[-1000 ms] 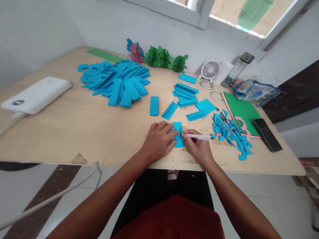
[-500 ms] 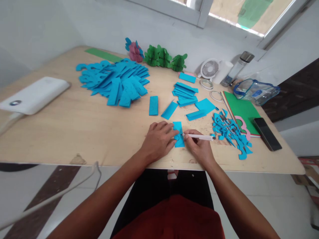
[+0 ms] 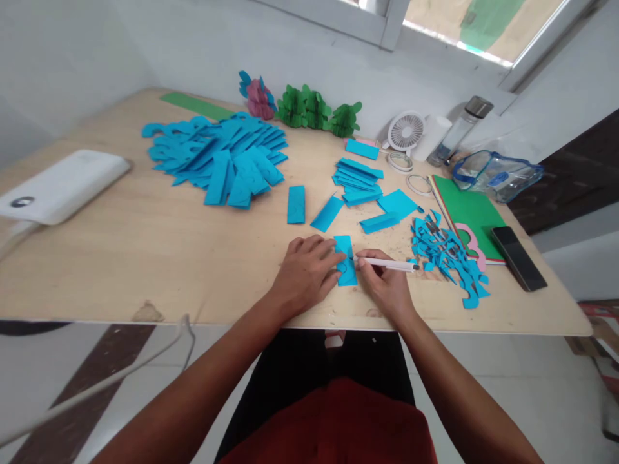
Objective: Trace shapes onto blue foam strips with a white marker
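Observation:
A folded blue paper strip lies upright in front of me near the table's front edge, with a curved pen line on it. The fingers of my left hand are stretched out flat, their tips pressing on the strip's left side. In my right hand is a white pen, pinched near its tip, which meets the strip's right part. Just beyond lie two more folded blue strips, one upright and one slanted.
Cut blue pieces are heaped at the back left; blue scraps lie to the right. Behind stand green paper shapes, a small fan and a bottle. A phone and a white power bank flank the sides.
The view has shifted very slightly. Both hands keep nearly the same place, with the pen tip still at the blue strip and the left fingers still on it.

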Demonstrator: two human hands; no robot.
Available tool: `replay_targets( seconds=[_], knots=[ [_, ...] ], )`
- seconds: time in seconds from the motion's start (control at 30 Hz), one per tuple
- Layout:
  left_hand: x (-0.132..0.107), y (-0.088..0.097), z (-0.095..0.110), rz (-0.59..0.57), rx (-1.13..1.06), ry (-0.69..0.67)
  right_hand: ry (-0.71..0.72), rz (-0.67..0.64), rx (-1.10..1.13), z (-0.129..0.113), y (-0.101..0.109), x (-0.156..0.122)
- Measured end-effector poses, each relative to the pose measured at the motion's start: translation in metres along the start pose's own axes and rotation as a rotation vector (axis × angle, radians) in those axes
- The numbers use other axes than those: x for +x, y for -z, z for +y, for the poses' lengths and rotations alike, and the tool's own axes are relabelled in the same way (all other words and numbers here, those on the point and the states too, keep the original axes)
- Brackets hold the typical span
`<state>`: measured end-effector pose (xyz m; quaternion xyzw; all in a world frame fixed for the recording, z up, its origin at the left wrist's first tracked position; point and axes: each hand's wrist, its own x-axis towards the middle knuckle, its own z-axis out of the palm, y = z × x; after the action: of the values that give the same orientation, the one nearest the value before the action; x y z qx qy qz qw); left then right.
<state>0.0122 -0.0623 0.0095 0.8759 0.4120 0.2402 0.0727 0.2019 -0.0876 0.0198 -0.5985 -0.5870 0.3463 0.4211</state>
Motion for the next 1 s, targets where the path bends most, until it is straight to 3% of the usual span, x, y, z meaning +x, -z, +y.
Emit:
replay_targets(
  seconds=[1.0],
  knots=[
    [0.0000, 0.0006, 0.0000, -0.009, 0.002, 0.003, -0.015, -0.028, 0.011, 0.0034, -0.0021, 0.0010]
  ],
)
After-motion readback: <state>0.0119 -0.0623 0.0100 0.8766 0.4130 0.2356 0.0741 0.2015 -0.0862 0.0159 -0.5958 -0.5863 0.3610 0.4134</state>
